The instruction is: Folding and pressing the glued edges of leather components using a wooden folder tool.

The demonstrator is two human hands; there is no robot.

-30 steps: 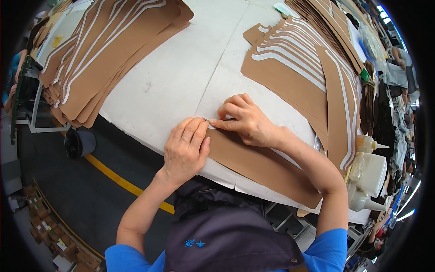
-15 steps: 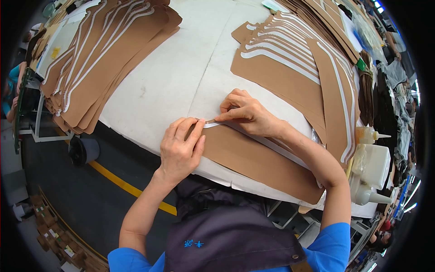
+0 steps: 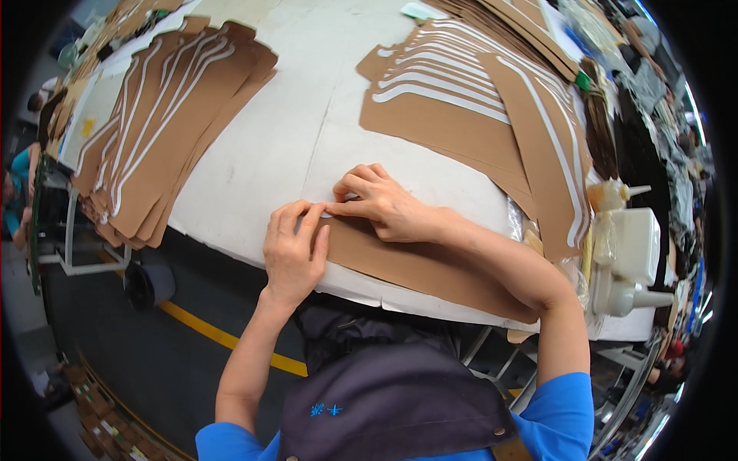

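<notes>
A long brown sheet piece (image 3: pixel 415 265), which looks like leather or card, lies along the table's near edge in front of me. My left hand (image 3: pixel 294 247) presses its fingertips on the piece's left end, thumb close beside them. Right against it, my right hand (image 3: pixel 384 206) pinches the same end, with its forearm lying across above the piece. A small bit of white strip (image 3: pixel 326 215) shows between the two hands; the rest of that strip is hidden by my right hand and arm.
Fanned brown pieces with white strips (image 3: pixel 181 131) lie at the left. At the right is an overlapping row of similar pieces (image 3: pixel 446 127). White squeeze bottles (image 3: pixel 634 246) stand at the table's right edge. A dark bucket (image 3: pixel 150 284) stands on the floor.
My right hand has moved left, up against my left fingertips, and covers the white strip that showed before. The view has shifted slightly. My left hand still presses the same end.
</notes>
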